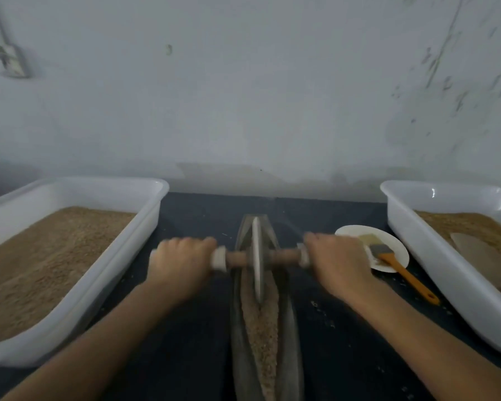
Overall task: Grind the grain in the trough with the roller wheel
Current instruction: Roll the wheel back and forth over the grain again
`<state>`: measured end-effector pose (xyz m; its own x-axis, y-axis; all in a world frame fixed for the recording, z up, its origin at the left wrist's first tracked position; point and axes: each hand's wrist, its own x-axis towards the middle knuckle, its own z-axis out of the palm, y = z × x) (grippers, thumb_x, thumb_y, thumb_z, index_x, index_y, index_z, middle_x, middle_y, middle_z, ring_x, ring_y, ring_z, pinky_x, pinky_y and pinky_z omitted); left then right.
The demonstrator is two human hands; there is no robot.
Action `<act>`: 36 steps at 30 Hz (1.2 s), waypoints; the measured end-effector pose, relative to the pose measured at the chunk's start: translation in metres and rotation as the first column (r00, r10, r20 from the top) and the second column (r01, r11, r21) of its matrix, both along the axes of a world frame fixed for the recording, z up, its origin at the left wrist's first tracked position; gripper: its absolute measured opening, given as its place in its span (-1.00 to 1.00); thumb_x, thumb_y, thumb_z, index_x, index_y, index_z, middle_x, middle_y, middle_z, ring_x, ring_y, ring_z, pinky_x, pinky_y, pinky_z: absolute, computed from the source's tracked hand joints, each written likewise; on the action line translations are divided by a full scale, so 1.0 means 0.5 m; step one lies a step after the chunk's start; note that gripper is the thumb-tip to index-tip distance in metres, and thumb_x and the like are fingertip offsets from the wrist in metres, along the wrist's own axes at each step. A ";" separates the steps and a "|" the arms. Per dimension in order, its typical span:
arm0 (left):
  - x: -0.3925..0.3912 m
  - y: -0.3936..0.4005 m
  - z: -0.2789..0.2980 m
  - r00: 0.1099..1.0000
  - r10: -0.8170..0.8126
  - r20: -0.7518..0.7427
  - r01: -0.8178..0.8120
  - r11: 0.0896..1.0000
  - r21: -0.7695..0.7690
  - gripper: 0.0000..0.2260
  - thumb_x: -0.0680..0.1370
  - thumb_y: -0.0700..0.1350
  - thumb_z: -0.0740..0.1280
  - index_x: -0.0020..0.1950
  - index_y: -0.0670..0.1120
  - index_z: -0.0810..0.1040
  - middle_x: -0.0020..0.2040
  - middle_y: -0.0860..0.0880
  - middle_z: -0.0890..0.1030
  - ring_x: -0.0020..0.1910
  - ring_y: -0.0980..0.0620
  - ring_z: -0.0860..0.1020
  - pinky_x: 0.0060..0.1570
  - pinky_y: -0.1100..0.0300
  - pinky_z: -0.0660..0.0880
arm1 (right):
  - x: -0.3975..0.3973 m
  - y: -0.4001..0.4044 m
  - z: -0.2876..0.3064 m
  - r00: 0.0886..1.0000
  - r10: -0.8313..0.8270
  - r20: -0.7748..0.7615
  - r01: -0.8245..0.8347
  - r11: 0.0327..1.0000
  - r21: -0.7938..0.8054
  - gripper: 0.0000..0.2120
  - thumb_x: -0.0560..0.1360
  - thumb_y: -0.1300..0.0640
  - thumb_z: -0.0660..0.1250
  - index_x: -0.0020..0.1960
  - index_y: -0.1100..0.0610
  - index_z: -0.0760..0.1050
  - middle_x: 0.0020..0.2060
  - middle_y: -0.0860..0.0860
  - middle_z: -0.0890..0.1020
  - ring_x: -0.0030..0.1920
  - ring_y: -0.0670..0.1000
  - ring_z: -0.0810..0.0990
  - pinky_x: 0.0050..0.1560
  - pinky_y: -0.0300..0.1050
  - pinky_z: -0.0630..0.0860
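**Both hands on the axle, wheel at the far end of the trough**

The left hand [180,264] and right hand [337,263] each curl around an end of the wooden axle [284,256]. The thin grey metal roller wheel [257,256] stands upright in the long boat-shaped metal trough [294,328], beyond the tan grain [261,328]. It looks heavy and rigid; gripping both ends should prevent tipping.

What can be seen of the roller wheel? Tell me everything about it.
The roller wheel is a thin, grey disc that looks like metal, standing upright on its edge in the long narrow trough, toward its far end. Its lower rim sits in the brown grain. A wooden-looking axle runs through its centre, level, with a pale collar at each end. The left hand grips the left end, the right hand the right end. Motion blur hides finer detail.
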<state>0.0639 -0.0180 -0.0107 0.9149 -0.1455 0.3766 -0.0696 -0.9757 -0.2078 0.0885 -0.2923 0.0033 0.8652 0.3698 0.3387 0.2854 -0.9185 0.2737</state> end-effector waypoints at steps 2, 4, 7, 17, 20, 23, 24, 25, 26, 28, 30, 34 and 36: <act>0.067 0.003 0.017 1.000 0.026 0.013 -0.025 0.999 -0.042 -0.78 0.48 0.12 0.29 -0.17 0.09 0.27 -0.24 0.04 0.57 -0.25 -0.05 0.57 -0.32 0.14 0.31 | 0.066 0.027 0.019 0.994 0.007 0.111 -0.003 0.999 -0.036 -0.78 0.38 -0.06 0.44 -0.14 0.00 0.43 -0.33 -0.04 0.59 -0.43 0.04 0.43 -0.43 -0.17 0.12; 0.093 0.000 0.025 0.999 0.032 -0.009 -0.033 0.997 -0.066 -0.82 0.50 0.10 0.26 -0.17 0.07 0.29 -0.19 0.01 0.59 -0.21 -0.09 0.58 -0.28 0.12 0.39 | 0.093 0.036 0.023 0.993 -0.005 0.114 0.010 0.999 -0.045 -0.78 0.37 -0.03 0.46 -0.13 0.02 0.46 -0.34 -0.03 0.60 -0.42 0.06 0.49 -0.41 -0.14 0.16; 0.044 -0.009 0.028 1.000 0.009 -0.021 -0.010 0.999 -0.039 -0.82 0.50 0.11 0.28 -0.13 0.08 0.30 -0.22 0.07 0.53 -0.25 -0.02 0.54 -0.30 0.13 0.33 | 0.061 0.016 0.010 0.999 0.023 0.031 -0.023 1.000 0.006 -0.81 0.43 -0.02 0.39 -0.09 0.00 0.41 -0.25 -0.02 0.61 -0.28 0.08 0.58 -0.35 -0.09 0.28; -0.217 -0.013 0.040 0.940 -0.335 -0.057 0.332 0.941 -0.064 -0.70 0.20 0.30 0.38 -0.21 0.17 0.52 -0.43 0.18 0.45 -0.50 0.19 0.49 -0.43 0.34 0.30 | -0.182 -0.046 0.035 0.875 0.023 -0.483 -0.018 1.000 0.015 -0.70 0.44 -0.09 0.27 -0.15 -0.13 0.11 -0.14 -0.15 0.46 -0.08 0.00 0.52 -0.19 -0.04 0.30; -0.109 -0.015 0.025 0.984 -0.100 -0.147 0.104 0.994 0.020 -0.74 0.42 0.21 0.33 -0.09 0.22 0.26 -0.27 0.18 0.41 -0.29 0.20 0.42 -0.30 0.25 0.22 | -0.114 -0.017 0.026 0.947 0.016 -0.321 -0.006 0.999 0.032 -0.76 0.45 -0.02 0.32 -0.10 -0.10 0.22 -0.09 -0.08 0.55 -0.09 0.05 0.57 -0.24 -0.04 0.36; 0.025 -0.008 0.013 0.998 0.003 -0.061 -0.004 1.000 -0.016 -0.81 0.49 0.14 0.29 -0.11 0.15 0.28 -0.29 0.12 0.43 -0.32 0.09 0.43 -0.32 0.17 0.27 | 0.000 0.020 0.023 0.995 0.022 -0.097 -0.020 1.000 0.023 -0.85 0.48 0.04 0.33 -0.04 0.00 0.37 -0.14 -0.02 0.61 -0.18 0.08 0.59 -0.29 -0.06 0.36; 0.058 -0.002 0.018 0.998 0.022 -0.052 -0.024 0.999 -0.028 -0.81 0.49 0.15 0.27 -0.14 0.13 0.29 -0.32 0.11 0.40 -0.35 0.07 0.40 -0.34 0.15 0.27 | 0.034 0.031 0.028 0.999 0.020 -0.030 -0.020 1.000 0.011 -0.86 0.47 0.04 0.34 -0.04 0.02 0.40 -0.15 -0.01 0.62 -0.19 0.09 0.59 -0.31 -0.07 0.33; 0.080 0.000 0.024 0.999 0.024 -0.048 -0.026 0.999 -0.047 -0.80 0.49 0.17 0.26 -0.15 0.12 0.28 -0.34 0.10 0.38 -0.36 0.05 0.38 -0.35 0.14 0.27 | 0.060 0.041 0.033 1.000 0.010 0.011 -0.010 1.000 -0.006 -0.85 0.46 0.04 0.35 -0.04 0.03 0.42 -0.16 -0.02 0.63 -0.20 0.10 0.60 -0.32 -0.08 0.29; 0.090 0.000 0.024 0.998 0.023 -0.054 -0.026 0.998 -0.055 -0.79 0.49 0.19 0.25 -0.16 0.11 0.29 -0.34 0.10 0.37 -0.36 0.04 0.38 -0.34 0.14 0.29 | 0.077 0.047 0.036 1.000 0.002 0.027 -0.001 1.000 -0.016 -0.85 0.46 0.05 0.36 -0.04 0.04 0.42 -0.16 -0.02 0.63 -0.19 0.10 0.60 -0.32 -0.08 0.27; 0.078 -0.002 0.023 0.999 0.026 -0.046 -0.028 0.998 -0.049 -0.78 0.49 0.19 0.26 -0.15 0.11 0.29 -0.35 0.11 0.36 -0.37 0.05 0.38 -0.34 0.15 0.28 | 0.077 0.045 0.033 0.999 0.027 0.022 -0.026 0.999 -0.018 -0.85 0.46 0.06 0.35 -0.03 0.04 0.42 -0.15 -0.01 0.63 -0.18 0.11 0.60 -0.31 -0.08 0.24; 0.024 -0.005 0.015 0.998 0.015 -0.065 -0.018 0.998 -0.053 -0.77 0.50 0.18 0.27 -0.15 0.14 0.25 -0.36 0.13 0.32 -0.38 0.11 0.32 -0.37 0.18 0.20 | 0.031 0.030 0.028 0.997 0.061 -0.048 -0.061 0.998 -0.009 -0.84 0.46 0.05 0.35 -0.02 0.03 0.40 -0.14 -0.01 0.61 -0.16 0.10 0.59 -0.29 -0.08 0.29; -0.144 -0.008 0.011 0.981 -0.145 -0.128 0.135 0.987 -0.083 -0.64 0.33 0.18 0.44 -0.17 0.21 0.24 -0.37 0.18 0.35 -0.40 0.20 0.41 -0.40 0.26 0.24 | -0.116 -0.015 0.030 0.970 0.119 -0.211 -0.126 0.992 -0.020 -0.75 0.35 0.03 0.43 -0.09 -0.04 0.38 -0.23 -0.06 0.58 -0.23 0.03 0.59 -0.24 0.01 0.52; -0.196 -0.006 0.023 0.971 -0.210 -0.111 0.198 0.974 -0.111 -0.60 0.23 0.26 0.45 -0.16 0.21 0.28 -0.36 0.18 0.38 -0.40 0.23 0.45 -0.40 0.29 0.33 | -0.171 -0.026 0.046 0.966 0.179 -0.186 -0.181 0.983 0.005 -0.62 0.08 -0.01 0.57 -0.25 -0.03 0.41 -0.43 -0.06 0.53 -0.46 -0.02 0.53 -0.52 -0.06 0.43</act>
<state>-0.0343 -0.0207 0.0006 0.9092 -0.3018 0.2869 -0.2882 -0.9534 -0.0895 0.0028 -0.3051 0.0263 0.8311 0.5284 0.1734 0.4926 -0.8442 0.2114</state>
